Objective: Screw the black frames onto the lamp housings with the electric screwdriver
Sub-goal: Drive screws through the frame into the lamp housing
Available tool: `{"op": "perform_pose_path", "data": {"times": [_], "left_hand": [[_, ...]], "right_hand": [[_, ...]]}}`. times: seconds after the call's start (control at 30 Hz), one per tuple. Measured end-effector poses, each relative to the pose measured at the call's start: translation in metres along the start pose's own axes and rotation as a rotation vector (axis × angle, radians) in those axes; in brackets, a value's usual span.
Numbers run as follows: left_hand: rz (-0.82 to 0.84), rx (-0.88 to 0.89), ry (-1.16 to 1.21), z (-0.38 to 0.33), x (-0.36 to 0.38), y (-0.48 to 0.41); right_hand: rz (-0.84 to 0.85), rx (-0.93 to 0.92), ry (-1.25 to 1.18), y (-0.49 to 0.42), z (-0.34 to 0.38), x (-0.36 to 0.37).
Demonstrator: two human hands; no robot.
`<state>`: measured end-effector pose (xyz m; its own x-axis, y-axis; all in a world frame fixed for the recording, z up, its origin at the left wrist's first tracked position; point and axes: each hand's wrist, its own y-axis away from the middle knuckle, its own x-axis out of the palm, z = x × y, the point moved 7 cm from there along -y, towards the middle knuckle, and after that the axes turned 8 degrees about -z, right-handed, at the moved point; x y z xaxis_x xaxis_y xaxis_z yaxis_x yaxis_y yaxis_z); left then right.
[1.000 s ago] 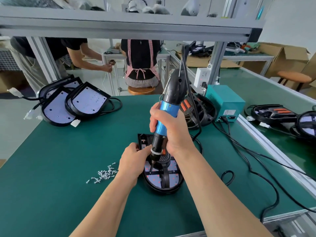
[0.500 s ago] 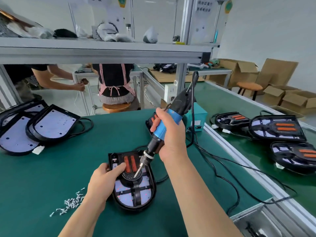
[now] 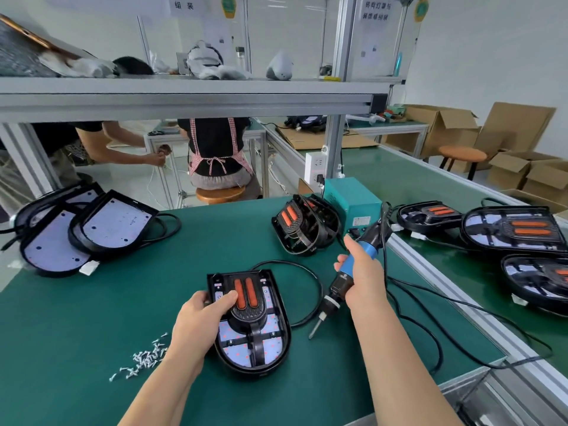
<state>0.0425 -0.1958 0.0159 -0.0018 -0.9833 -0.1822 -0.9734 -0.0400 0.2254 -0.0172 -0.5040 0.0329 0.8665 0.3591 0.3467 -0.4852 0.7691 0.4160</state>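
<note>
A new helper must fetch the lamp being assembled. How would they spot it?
On the near green workbench, look at the front edge, between the loose screw pile and the electric screwdriver in the right hand. The lamp housing lies flat, gripped by the left hand; unlike the bare housings stacked far left, it carries a black frame.
</note>
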Motion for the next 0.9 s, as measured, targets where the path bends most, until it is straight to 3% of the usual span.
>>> {"op": "perform_pose_path", "data": {"times": [0.17,0.33,0.57,0.7,0.9], "left_hand": [[-0.006,-0.005,-0.002,-0.002,0.000,0.003],[-0.012,0.003,-0.013,-0.004,-0.001,0.006],[-0.023,0.003,-0.048,-0.005,-0.002,0.009],[-0.021,0.000,-0.116,-0.009,-0.001,0.008],[-0.084,0.007,-0.249,-0.015,0.005,0.007]], "right_hand": [[-0.065,-0.049,0.018,-0.012,-0.010,-0.009],[-0.185,-0.305,0.391,-0.010,-0.006,-0.013],[-0.175,-0.531,0.708,-0.005,-0.007,-0.002],[-0.203,-0.573,0.757,0.001,-0.002,-0.003],[-0.091,-0.634,0.922,0.020,-0.015,0.006]]}}
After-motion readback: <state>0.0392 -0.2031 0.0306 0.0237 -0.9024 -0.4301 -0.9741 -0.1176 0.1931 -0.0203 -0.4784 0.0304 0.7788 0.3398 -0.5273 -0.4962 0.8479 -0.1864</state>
